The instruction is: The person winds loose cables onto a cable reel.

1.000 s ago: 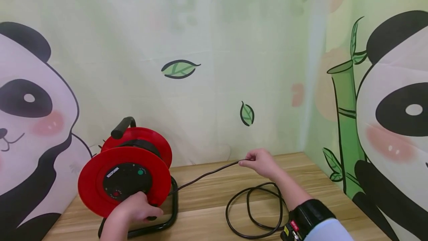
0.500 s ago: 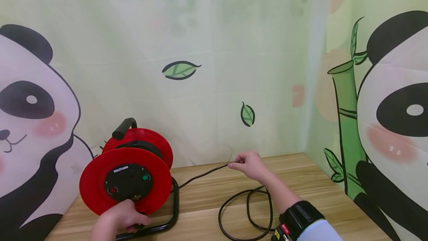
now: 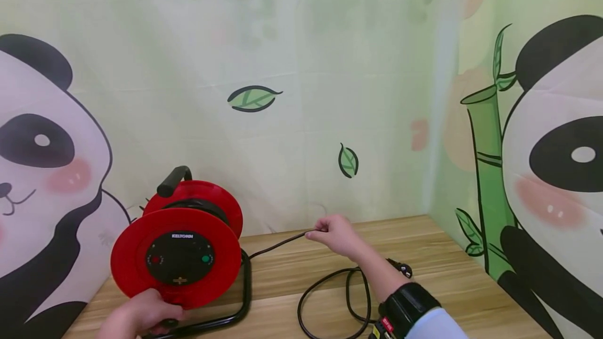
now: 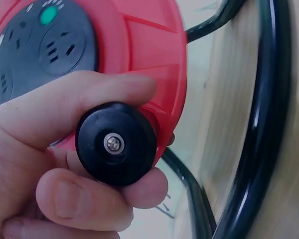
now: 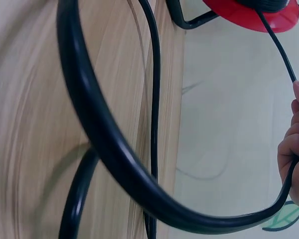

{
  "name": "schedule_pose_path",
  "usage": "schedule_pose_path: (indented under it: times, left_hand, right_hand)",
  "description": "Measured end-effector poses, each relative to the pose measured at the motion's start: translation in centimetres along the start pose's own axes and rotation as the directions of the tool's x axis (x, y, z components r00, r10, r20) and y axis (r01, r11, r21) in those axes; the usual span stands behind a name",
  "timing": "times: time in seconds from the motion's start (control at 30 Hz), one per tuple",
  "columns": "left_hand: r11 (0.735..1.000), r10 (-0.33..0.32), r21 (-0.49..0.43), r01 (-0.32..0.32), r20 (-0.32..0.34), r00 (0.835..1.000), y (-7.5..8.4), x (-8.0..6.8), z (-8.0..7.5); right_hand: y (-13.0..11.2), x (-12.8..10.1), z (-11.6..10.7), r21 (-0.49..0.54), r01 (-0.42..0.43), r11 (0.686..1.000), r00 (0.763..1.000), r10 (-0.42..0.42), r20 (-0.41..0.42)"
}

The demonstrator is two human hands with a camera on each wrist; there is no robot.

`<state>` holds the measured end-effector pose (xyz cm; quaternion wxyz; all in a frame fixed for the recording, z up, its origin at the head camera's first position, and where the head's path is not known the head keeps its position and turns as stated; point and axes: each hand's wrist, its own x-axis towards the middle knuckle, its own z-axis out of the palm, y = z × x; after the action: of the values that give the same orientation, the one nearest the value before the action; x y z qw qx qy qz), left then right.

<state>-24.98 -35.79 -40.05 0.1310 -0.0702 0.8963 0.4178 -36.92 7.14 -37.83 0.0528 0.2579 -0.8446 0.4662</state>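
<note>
— What have the hands got from where you're watching?

— My left hand (image 3: 136, 315) is down at the bottom edge of the red cable reel (image 3: 176, 255), with thumb and fingers curled round the black crank knob (image 4: 116, 143). The wrist view shows the knob pinched tight against the red flange, with the socket panel (image 3: 180, 257) just above it.

— And the right?

— My right hand (image 3: 336, 235) is raised a little above the table (image 3: 443, 271), fingers closed round the black cable (image 3: 278, 245). The cable runs taut from that grip leftwards and down to the reel.

— Where does the reel stand?

— Upright in its black tube frame (image 3: 240, 297) on the left part of the table, close to the back curtain (image 3: 301, 67), carry handle (image 3: 173, 180) on top.

— The rest of the cable?

— It lies in slack loops (image 3: 330, 302) on the table below my right forearm. The plug (image 3: 400, 268) rests on the wood just right of that arm.
</note>
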Motion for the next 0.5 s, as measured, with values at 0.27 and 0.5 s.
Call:
schedule_pose_path:
  times: [0.27,0.5]
  left_hand:
    - [0.999,-0.017,-0.048,0.015,-0.027,0.999,-1.3,-0.8,-1.7]
    - [0.998,0.061,-0.031,-0.062,-0.030,0.998,-1.7,-1.6,-3.3]
  right_hand:
    - [-0.6,0.3,1.6,0.002,0.032,0.999,0.999,-0.032,0.020]
    - [-1.0,0.6,2.9,-0.017,0.052,0.998,0.998,-0.051,0.041]
